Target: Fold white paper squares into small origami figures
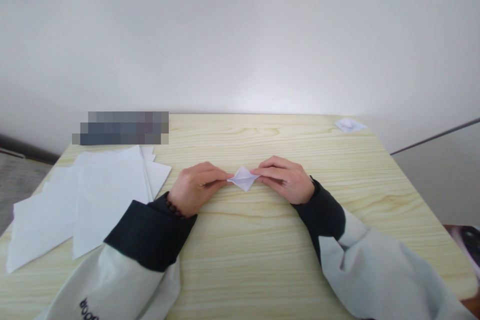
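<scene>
A small folded white paper piece (243, 178), diamond-shaped with a pointed lower tip, lies at the middle of the pale wooden table (262, 240). My left hand (195, 186) pinches its left corner with fingers pressed together. My right hand (285, 177) pinches its right corner the same way. Both wrists rest on the tabletop, in dark cuffs with pale sleeves. A bead bracelet shows at my left wrist.
A loose pile of white paper sheets (78, 200) covers the table's left part. A small folded white paper figure (349, 124) sits at the far right corner. A blurred dark strip (122, 128) lies along the far left edge. A white wall stands behind.
</scene>
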`<state>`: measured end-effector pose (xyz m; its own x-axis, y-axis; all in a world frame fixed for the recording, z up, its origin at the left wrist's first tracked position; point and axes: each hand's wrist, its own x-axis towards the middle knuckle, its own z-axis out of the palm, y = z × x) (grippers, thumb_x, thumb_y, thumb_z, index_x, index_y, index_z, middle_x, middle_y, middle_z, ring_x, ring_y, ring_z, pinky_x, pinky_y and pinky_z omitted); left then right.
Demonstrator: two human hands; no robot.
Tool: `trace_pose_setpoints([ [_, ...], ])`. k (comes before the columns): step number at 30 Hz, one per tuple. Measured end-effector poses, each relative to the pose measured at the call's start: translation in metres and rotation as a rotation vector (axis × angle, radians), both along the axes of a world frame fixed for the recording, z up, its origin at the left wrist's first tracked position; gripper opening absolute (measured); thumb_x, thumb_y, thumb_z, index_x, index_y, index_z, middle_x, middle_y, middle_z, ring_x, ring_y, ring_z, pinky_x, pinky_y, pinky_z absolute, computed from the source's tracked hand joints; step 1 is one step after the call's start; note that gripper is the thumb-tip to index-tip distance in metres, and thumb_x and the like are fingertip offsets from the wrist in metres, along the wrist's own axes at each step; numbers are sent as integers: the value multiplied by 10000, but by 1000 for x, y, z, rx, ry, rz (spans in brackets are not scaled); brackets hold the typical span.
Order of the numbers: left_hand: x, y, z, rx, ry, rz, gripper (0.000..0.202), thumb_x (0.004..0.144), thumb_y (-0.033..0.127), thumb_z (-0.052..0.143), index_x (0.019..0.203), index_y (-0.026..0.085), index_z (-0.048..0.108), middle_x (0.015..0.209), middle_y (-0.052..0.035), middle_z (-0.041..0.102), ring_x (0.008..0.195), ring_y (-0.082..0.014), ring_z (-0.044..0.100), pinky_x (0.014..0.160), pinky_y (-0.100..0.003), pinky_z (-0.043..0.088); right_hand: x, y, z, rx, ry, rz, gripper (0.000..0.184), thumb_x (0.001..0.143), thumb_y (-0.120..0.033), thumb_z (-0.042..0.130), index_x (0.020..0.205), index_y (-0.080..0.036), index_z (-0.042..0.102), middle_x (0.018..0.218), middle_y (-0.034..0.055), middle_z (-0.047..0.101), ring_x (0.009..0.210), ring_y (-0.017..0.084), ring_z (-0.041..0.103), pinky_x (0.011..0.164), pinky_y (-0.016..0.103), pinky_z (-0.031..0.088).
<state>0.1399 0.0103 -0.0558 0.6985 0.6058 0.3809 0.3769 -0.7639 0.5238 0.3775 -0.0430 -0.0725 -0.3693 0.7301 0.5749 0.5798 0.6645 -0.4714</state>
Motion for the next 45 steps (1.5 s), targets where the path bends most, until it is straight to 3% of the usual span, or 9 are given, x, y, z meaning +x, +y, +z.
trace_pose_setpoints([
  [9, 3, -2, 1, 37, 2, -10, 148, 847, 251, 550, 904, 194, 675, 776, -18, 693, 712, -122, 621, 675, -214, 495, -5, -1, -1, 27, -24, -1, 216, 876, -185, 527, 1045, -154, 656, 884, 89, 632, 770, 129, 601, 665, 237, 513],
  [14, 9, -7, 3, 44, 7, -4, 341, 772, 233, 588, 1102, 147, 601, 968, -78, 636, 887, -172, 593, 808, -293, 485, -6, -2, 0, 29, -31, -4, 205, 881, -201, 521, 1031, -174, 659, 870, 76, 630, 764, 126, 601, 665, 240, 518],
  [23, 13, -15, -2, 148, 124, 61, 221, 767, 307, 578, 930, 190, 671, 805, -55, 595, 750, -187, 547, 677, -330, 467, -11, -2, 0, 48, -37, 14, 181, 868, -234, 549, 1003, -189, 662, 867, 68, 655, 769, 129, 617, 685, 249, 533],
  [27, 17, -16, -2, 158, 151, 90, 206, 757, 313, 582, 900, 192, 668, 815, -51, 607, 771, -196, 548, 700, -340, 462, -13, -3, 0, 44, -48, 28, 187, 853, -234, 574, 1016, -192, 655, 870, 65, 663, 778, 134, 619, 701, 263, 534],
  [35, 17, -16, -3, 116, 160, 85, 207, 770, 326, 577, 909, 192, 651, 830, -50, 618, 787, -202, 557, 726, -353, 455, -13, -5, 1, 51, -71, 5, 169, 846, -249, 581, 968, -165, 662, 863, 70, 676, 775, 141, 624, 704, 269, 531],
  [42, 8, -6, -1, -33, 56, 18, 344, 766, 384, 623, 1035, 174, 575, 865, -38, 634, 783, -160, 580, 719, -282, 482, -12, -6, 6, 21, -19, -157, 133, 836, -234, 572, 915, -179, 663, 846, 61, 686, 731, 133, 629, 690, 262, 519],
  [45, 4, -2, -3, -74, 36, 63, 265, 791, 390, 601, 964, 189, 595, 799, -20, 639, 722, -145, 589, 679, -263, 486, -10, -5, 6, -42, 22, -212, 148, 823, -230, 584, 942, -171, 650, 838, 55, 686, 663, 120, 613, 662, 257, 511],
])
